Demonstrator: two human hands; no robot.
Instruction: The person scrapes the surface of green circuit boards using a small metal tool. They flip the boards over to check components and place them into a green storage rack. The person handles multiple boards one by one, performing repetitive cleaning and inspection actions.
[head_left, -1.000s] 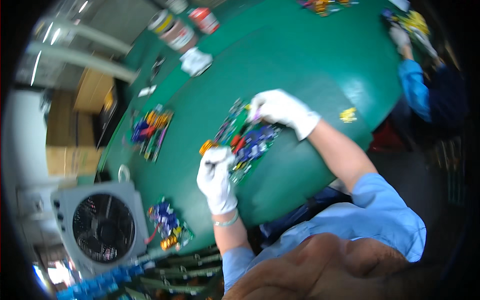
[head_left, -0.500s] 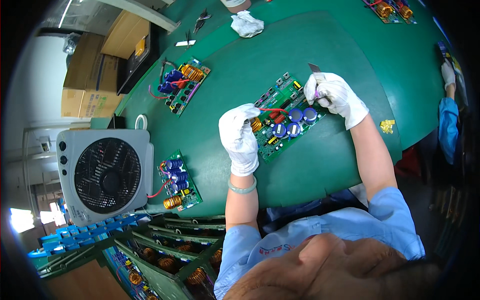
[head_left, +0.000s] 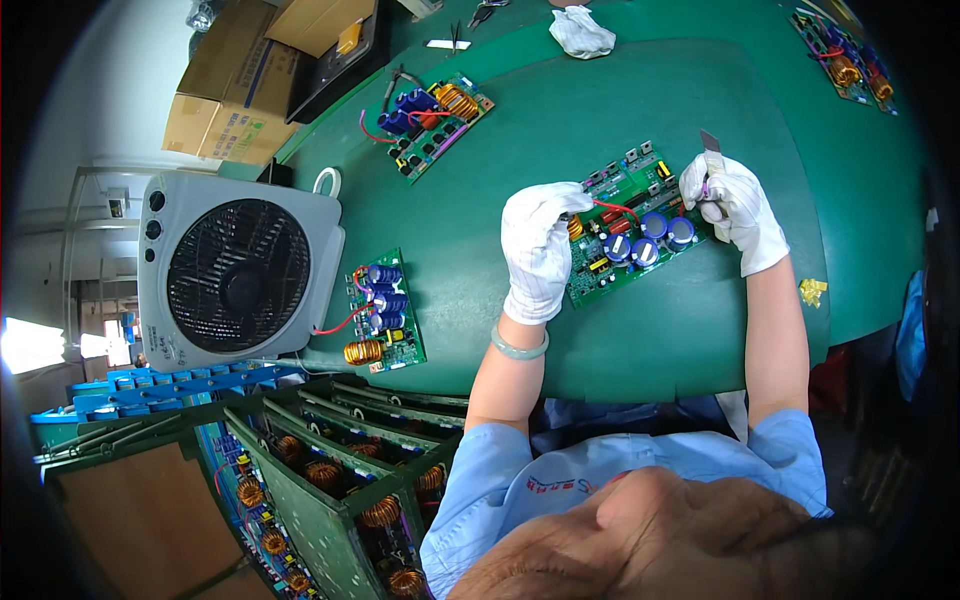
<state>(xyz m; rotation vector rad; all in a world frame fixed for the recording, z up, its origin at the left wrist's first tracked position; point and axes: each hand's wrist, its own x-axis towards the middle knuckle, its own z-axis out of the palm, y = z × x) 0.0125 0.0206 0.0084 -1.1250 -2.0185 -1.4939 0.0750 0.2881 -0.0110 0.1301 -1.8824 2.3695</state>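
Observation:
A green circuit board (head_left: 610, 275) with several blue capacitors (head_left: 654, 225) lies tilted on the bench before me. White gloves cover both my hands. My left hand (head_left: 540, 250) is closed at the board's left end, its fingertips pinching the end of a red wire (head_left: 616, 208) and partly hiding a copper coil (head_left: 575, 228). Beside the board's upper right corner, my right hand (head_left: 738, 212) is closed around a tool with a flat grey blade (head_left: 709, 141) pointing up and away. Its fingers hide the rest of the tool.
Two more circuit boards (head_left: 440, 125) (head_left: 388, 312) lie to the left, near a grey box fan (head_left: 240, 280). Further boards (head_left: 845, 65) sit far right. A crumpled white cloth (head_left: 582, 33) is at the back, yellow scrap (head_left: 812, 292) at right. A green rack (head_left: 330, 520) stands lower left.
The whole view has shifted, so the bench things appear further right. Both hands keep nearly the same place on the board. The co-worker's hand at the far right is out of sight now.

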